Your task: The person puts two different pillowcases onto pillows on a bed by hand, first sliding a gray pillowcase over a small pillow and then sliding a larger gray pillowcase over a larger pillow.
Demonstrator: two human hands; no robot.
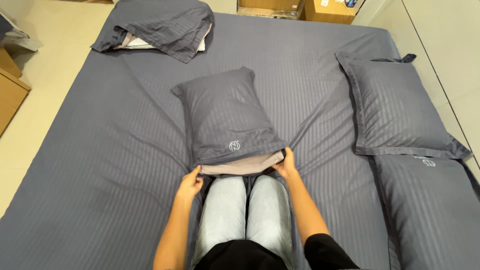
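The left hand (190,181) pinches the near left corner of the pillow (226,117), and the right hand (287,163) grips its near right corner, both closed on the open end of the grey striped case (215,145), where a paler inner edge (240,166) shows. A small white round emblem (234,145) sits near that end. The pillow lies mid-bed (100,165), just beyond the knees (245,200). Two cased pillows (395,107) lie to the right, a folded grey bundle (160,25) at the far left corner. Tan cardboard boxes (327,10) stand past the bed's far edge
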